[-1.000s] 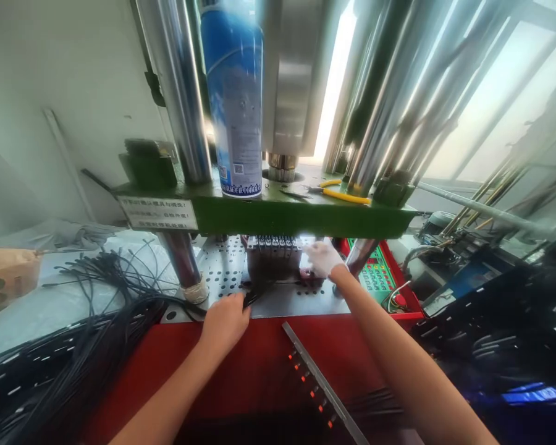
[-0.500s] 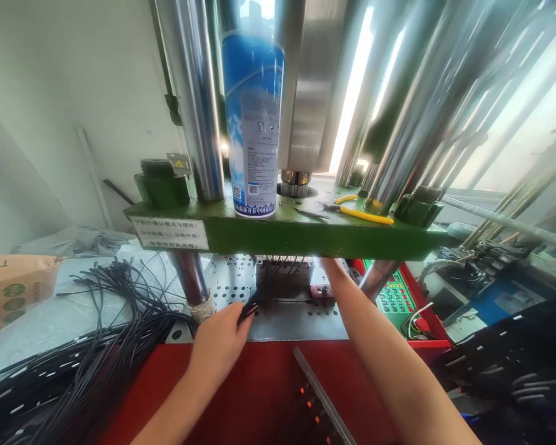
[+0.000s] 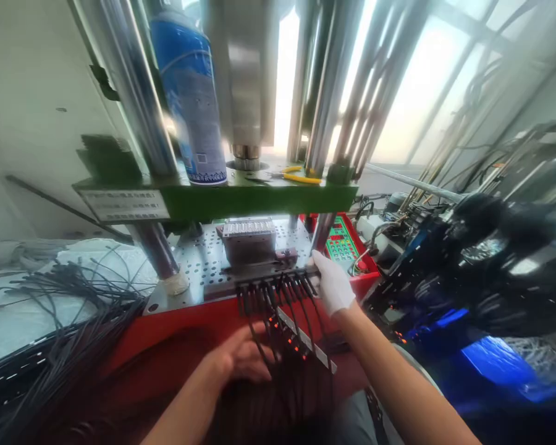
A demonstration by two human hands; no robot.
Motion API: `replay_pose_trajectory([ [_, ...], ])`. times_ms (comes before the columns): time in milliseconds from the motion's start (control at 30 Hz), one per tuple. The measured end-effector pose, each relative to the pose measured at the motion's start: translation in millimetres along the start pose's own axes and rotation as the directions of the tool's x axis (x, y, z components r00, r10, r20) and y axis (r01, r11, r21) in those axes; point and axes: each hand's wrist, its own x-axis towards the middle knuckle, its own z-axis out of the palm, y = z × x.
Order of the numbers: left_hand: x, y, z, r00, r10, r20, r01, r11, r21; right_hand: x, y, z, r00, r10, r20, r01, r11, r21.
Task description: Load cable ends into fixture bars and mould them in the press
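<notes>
My right hand, in a white glove, grips the right end of a narrow dark bar in front of the press bed. From this bar a row of black cables hangs down over the red front. My bare left hand is below it, beside the hanging cables, its fingers apart and loosely curved; some cables pass in front of the fingertips. Behind the bar, a metal mould block sits on the perforated plate. A strip with orange-red spots shows behind the cables.
A green crossplate spans above the bed, carrying a blue spray can and yellow-handled pliers. Steel columns flank it. A control panel is at right. Bundled black cables lie at left, a blue bin lower right.
My right hand has come out from under the green crossplate with the bar and its cables. My left hand has moved down and let go of the dark thing it held. The view has shifted right.
</notes>
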Motion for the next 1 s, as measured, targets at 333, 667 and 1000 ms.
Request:
replay_pose_trajectory([
  [333, 20, -13, 25.3, 0.891, -0.044, -0.453, -0.084, 0.962, -0.259, -87, -2, -45, 0.996, -0.074, -0.04, 0.081, 0.972, 0.219],
  [667, 33, -11, 40.5, 0.864, 0.047, -0.501, -0.165, 0.967, -0.193, -121, 8, -51, 0.992, -0.022, -0.127, 0.0, 0.985, -0.17],
  [1000, 63, -18, 25.9, 0.921, 0.13, -0.368, -0.239, 0.933, -0.269, -218, 29, -104, 0.948, -0.317, -0.028, 0.304, 0.928, -0.217],
])
